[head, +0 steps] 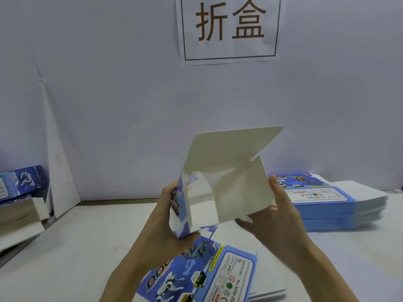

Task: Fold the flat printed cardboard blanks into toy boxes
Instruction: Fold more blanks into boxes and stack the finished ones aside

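Two hands (pixel 166 216) (pixel 282 216), one box (pixel 235 188) (one sign (pixel 229 27))

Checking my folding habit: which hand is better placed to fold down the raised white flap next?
Probably right: the right hand pinches the loose panel just below the flap, while the left hand grips the box's printed side.

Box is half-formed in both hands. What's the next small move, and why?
Probably fold the white side panel, pinched by the right hand, inward first: the left hand holds the box already opened up, and the rounded lid flap stands unfolded above, so it likely tucks last.
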A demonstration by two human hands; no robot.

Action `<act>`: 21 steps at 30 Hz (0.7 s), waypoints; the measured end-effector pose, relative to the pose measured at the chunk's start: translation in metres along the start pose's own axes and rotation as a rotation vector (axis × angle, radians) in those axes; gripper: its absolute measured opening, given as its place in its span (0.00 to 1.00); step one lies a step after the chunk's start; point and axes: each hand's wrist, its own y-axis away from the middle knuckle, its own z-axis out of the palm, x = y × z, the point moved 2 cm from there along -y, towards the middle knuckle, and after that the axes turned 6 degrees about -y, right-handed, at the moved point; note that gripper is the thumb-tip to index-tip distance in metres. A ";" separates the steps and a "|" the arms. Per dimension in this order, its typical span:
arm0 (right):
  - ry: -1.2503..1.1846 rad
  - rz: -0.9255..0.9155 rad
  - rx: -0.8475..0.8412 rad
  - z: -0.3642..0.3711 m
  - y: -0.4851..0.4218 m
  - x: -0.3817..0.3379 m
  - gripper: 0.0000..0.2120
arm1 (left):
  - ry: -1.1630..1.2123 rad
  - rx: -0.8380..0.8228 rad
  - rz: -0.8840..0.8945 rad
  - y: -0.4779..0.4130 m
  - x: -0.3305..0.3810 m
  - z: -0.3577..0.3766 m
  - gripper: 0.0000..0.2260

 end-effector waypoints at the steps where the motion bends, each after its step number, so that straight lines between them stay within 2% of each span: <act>1: 0.053 0.050 -0.014 -0.002 0.000 -0.001 0.30 | -0.004 -0.006 -0.002 0.000 0.000 0.000 0.38; 3: 0.079 0.117 -0.075 0.000 0.003 -0.002 0.29 | -0.017 -0.003 -0.003 0.001 0.002 -0.001 0.38; 6: 0.009 0.103 -0.122 0.003 0.006 -0.007 0.30 | -0.043 0.007 0.010 0.000 0.007 0.001 0.39; 14: 0.037 0.072 -0.103 0.000 0.014 -0.024 0.34 | -0.075 0.016 0.062 -0.001 0.018 0.004 0.34; 18: 0.080 0.050 -0.198 0.002 0.018 -0.029 0.29 | -0.076 0.034 0.106 0.001 0.023 0.005 0.36; 21: 0.076 0.015 -0.156 0.007 0.020 -0.032 0.28 | -0.094 0.050 0.131 0.001 0.028 0.006 0.33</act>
